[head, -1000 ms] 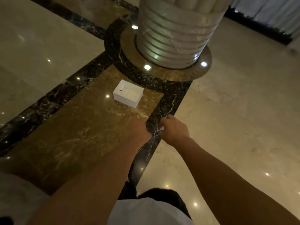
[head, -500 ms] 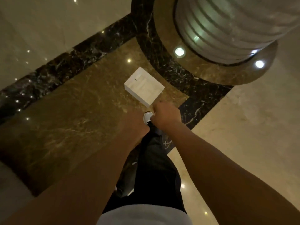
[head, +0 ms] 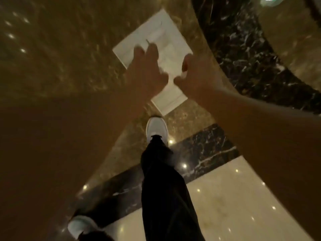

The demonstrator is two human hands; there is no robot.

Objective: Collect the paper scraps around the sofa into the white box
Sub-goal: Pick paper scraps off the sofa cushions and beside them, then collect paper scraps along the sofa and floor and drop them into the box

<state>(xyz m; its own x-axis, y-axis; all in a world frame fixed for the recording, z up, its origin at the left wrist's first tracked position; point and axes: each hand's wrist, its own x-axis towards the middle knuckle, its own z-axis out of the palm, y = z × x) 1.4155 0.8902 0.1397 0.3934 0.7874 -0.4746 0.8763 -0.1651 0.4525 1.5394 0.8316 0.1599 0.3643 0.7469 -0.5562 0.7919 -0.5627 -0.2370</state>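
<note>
The white box (head: 156,25) sits on the brown marble floor, blurred by motion, with faint pale shapes inside. Both of my hands hover over it. My left hand (head: 147,68) reaches over the box's left half with its fingers stretched forward; a pale blur at the fingertips may be paper, but I cannot tell. Over the right rim, my right hand (head: 198,73) is curled, and a small white paper scrap (head: 183,74) seems pinched under its thumb.
My white shoe (head: 157,129) and dark trouser leg stand just short of the box; the other shoe (head: 79,225) is behind at lower left. A curved black marble band (head: 234,49) runs right of the box. Cream floor tiles (head: 234,197) lie at lower right.
I have stepped up to the box, which has grown from small and distant to directly under my hands. Both hands have moved forward from short of the box to over it.
</note>
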